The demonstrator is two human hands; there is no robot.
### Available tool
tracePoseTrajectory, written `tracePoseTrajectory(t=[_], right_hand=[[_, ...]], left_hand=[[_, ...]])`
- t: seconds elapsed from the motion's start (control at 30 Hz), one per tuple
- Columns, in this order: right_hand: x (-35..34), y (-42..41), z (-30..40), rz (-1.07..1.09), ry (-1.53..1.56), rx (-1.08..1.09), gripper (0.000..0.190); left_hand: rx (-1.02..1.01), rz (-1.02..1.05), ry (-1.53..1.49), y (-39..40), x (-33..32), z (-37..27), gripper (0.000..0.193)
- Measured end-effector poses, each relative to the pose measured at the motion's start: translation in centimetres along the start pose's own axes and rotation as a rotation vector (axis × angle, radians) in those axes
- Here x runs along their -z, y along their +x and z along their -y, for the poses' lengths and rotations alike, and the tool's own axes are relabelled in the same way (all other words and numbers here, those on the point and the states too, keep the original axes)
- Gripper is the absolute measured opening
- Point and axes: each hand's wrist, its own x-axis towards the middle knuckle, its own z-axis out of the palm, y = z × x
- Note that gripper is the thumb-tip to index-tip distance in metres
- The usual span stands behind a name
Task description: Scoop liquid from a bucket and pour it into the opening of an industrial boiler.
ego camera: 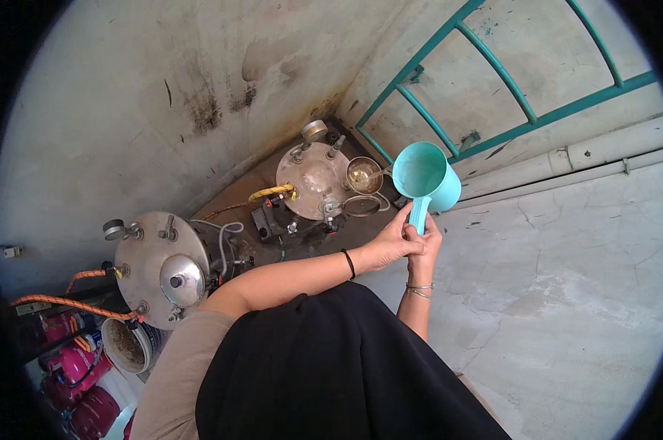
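Note:
A turquoise plastic mug point(445, 186) is held up at the right of centre, its mouth facing the camera; whether it holds liquid is unclear. My right hand point(429, 242), below metal bangles, grips its handle from below. My left hand point(391, 243) meets it from the left, fingers closed around the handle's lower end and partly overlapping the right. Just left of the mug, a metal funnel or strainer point(364, 176) sits at the edge of a round metal tank lid point(314, 179). A small round opening with a metal rim point(363, 205) lies below it.
A second metal pressure tank point(155, 264) with a gauge point(113, 229) and orange hoses point(62, 301) stands at left. Beside it are a dirty white bucket point(125, 345) and several pink containers point(73, 366). A green metal frame point(496, 69) leans along the wall; pipes point(573, 159) run below it.

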Motion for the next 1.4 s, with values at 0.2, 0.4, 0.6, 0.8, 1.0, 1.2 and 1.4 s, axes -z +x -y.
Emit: tracePoseTrajectory(t=[0.2, 0.4, 0.6, 0.8, 1.0, 1.2, 1.4], right_hand=[[-0.2, 0.2, -0.6, 0.023, -0.064, 0.017, 0.040], [0.0, 0.4, -1.5, 0.002, -0.115, 0.006, 0.045], [-0.5, 0.4, -1.6, -0.012, -0.139, 0.002, 0.044], [-0.9, 0.3, -1.0, -0.008, -0.196, 0.068, 0.043], [-1.2, -0.1, 0.4, -0.009, -0.237, 0.063, 0.043], [-1.4, 0.0, 0.5, -0.022, -0.270, 0.013, 0.045], [-1.7, 0.0, 0.5, -0.045, -0.278, 0.002, 0.045]], left_hand=[[-0.035, -0.038, -0.009, -0.1, 0.1, 0.0, 0.100], [0.002, -0.010, -0.026, 0.0, 0.6, 0.5, 0.094], [-0.058, -0.045, -0.025, 0.2, 1.0, 1.1, 0.098], [0.007, -0.025, -0.054, -0.1, 1.2, 0.3, 0.098], [0.017, -0.022, -0.085, -0.4, 1.0, -0.2, 0.098], [0.011, -0.012, -0.101, -0.3, 1.2, -0.3, 0.097], [0.098, 0.000, -0.115, -0.5, 1.4, -0.9, 0.095]])
